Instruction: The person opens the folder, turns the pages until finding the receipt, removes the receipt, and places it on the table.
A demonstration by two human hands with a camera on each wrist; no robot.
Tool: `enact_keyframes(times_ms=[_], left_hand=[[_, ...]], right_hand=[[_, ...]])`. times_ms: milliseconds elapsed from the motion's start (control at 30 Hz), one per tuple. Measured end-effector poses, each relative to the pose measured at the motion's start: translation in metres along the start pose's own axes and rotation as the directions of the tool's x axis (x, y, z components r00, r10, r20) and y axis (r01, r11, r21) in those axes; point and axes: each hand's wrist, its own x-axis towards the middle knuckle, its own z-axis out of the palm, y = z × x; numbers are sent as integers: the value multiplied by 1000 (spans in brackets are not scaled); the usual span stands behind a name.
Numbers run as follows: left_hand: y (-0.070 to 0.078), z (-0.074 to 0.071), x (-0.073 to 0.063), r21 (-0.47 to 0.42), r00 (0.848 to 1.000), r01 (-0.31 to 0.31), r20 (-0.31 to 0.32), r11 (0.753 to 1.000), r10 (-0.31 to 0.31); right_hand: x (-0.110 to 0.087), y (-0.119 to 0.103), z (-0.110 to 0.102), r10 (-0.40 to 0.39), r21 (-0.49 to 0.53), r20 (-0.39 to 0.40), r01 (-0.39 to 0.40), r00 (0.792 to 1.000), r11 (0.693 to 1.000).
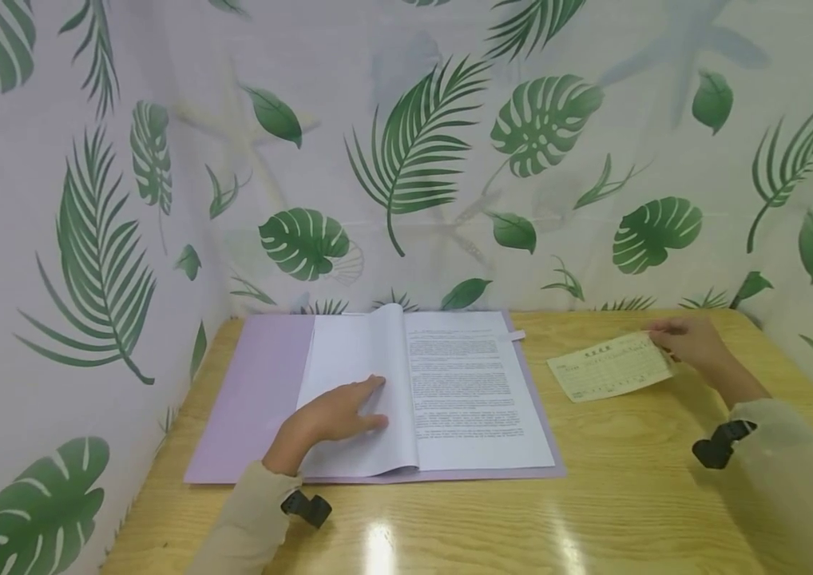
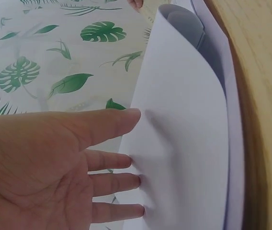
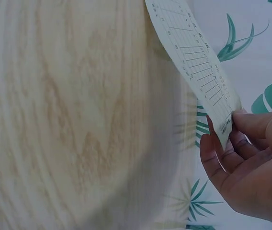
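A purple folder point(image 1: 266, 375) lies spread on the table with white printed sheets point(image 1: 467, 399) inside. My left hand point(image 1: 342, 411) presses on the turned-over pages point(image 1: 392, 383), its fingers straight; in the left wrist view the fingertips point(image 2: 135, 117) touch the white paper point(image 2: 188, 124), which curls at its edge. My right hand point(image 1: 690, 347) pinches the right end of a pale yellow printed form point(image 1: 611, 367) with lines and a heading. The right wrist view has this form point(image 3: 193, 57) between the thumb and fingers of the right hand point(image 3: 251, 167), raised off the wood.
A small white tab point(image 1: 512, 336) sticks out from the folder's right edge. Behind the wooden table point(image 1: 493, 527) hangs a white leaf-print cloth point(image 1: 435, 263), which also covers the left side. Each wrist wears a black camera mount point(image 1: 723, 445).
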Motion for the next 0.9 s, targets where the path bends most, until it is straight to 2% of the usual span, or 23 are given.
enact_keyframes(times_ms=[333, 600, 900], left_hand=[[-4, -6, -2, -6, 1000, -10, -11, 1000, 10], [-8, -12, -3, -24, 1000, 4, -31, 1000, -5], [-9, -6, 3, -52, 994, -37, -103, 998, 31]], right_hand=[[10, 5, 10, 20, -18, 11, -20, 1000, 1000], [10, 0, 22, 16, 8, 85, -16, 996, 1000], [5, 2, 17, 33, -65, 83, -27, 996, 998]])
